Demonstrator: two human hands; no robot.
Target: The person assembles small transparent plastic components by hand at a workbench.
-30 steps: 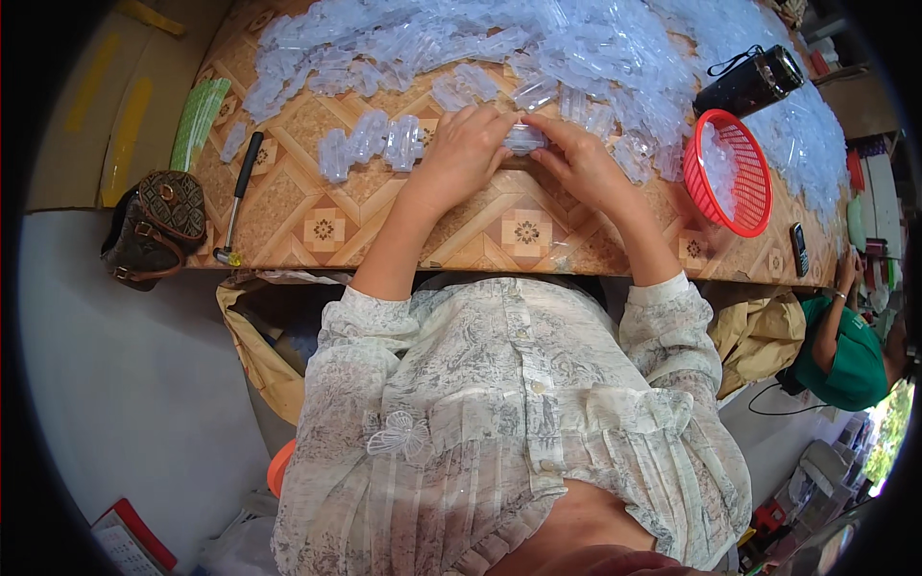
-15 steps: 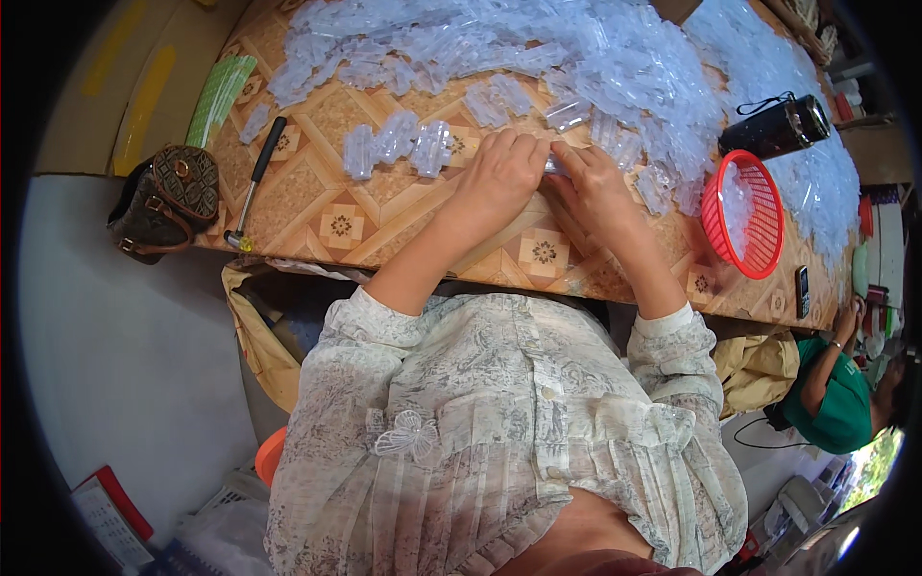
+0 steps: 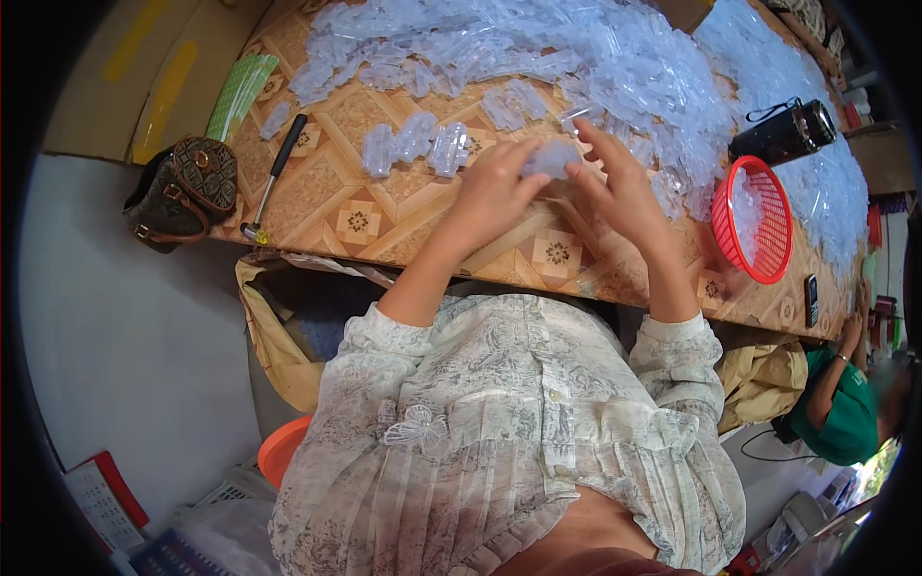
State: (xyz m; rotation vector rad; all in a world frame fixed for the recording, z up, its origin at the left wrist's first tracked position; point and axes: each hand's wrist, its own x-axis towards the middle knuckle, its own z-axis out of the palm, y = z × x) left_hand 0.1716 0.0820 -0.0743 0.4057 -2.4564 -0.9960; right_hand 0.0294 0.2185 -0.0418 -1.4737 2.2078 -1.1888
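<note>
Above the table, a clear bluish plastic piece, slightly blurred, lies between my two hands. My left hand is closed on its left end, thumb and fingers pinching it. Beside its right end is my right hand, open, with its fingers raised and apart and the thumb tip at the piece; whether the thumb touches it I cannot tell. Left of my hands, three clear plastic pieces lie in a row. Farther off, more clear pieces lie before a large heap of clear plastic pieces.
A red plastic basket holding clear pieces stands right, near a black flask and a mobile phone. At left lie a hammer and a brown handbag. A person in a green shirt sits at far right.
My hands have moved apart; the right fingers have lifted and spread, and the plastic piece between them now shows more. The whole view has shifted slightly to the right.
</note>
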